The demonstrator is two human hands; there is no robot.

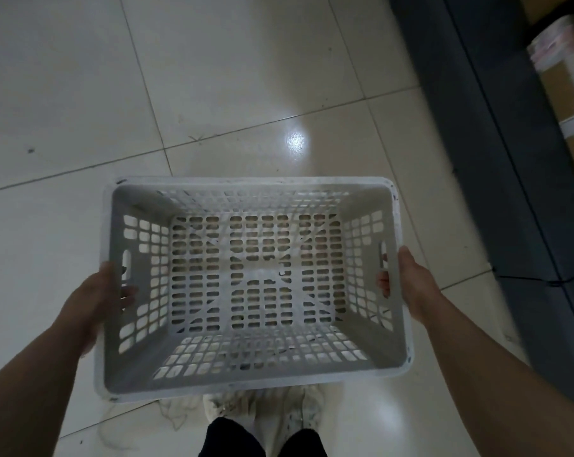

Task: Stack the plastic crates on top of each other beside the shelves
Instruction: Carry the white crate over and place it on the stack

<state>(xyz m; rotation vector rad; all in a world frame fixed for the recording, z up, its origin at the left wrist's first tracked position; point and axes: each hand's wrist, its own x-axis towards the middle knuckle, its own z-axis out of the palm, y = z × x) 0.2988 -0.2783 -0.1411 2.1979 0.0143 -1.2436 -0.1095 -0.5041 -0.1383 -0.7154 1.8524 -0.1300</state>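
A grey perforated plastic crate [252, 184] is held in front of me, open side up and empty, above the tiled floor. My left hand [96, 298] grips its left end, fingers poking through the handle slot. My right hand [411, 282] grips the right end the same way, fingertips showing inside the slot. No second crate is in view.
Pale glossy floor tiles [213, 77] spread ahead and to the left. A dark shelf unit [510, 159] runs along the right side, with cardboard boxes [562, 84] on it. My white shoes [262, 410] and dark trouser legs show below the crate.
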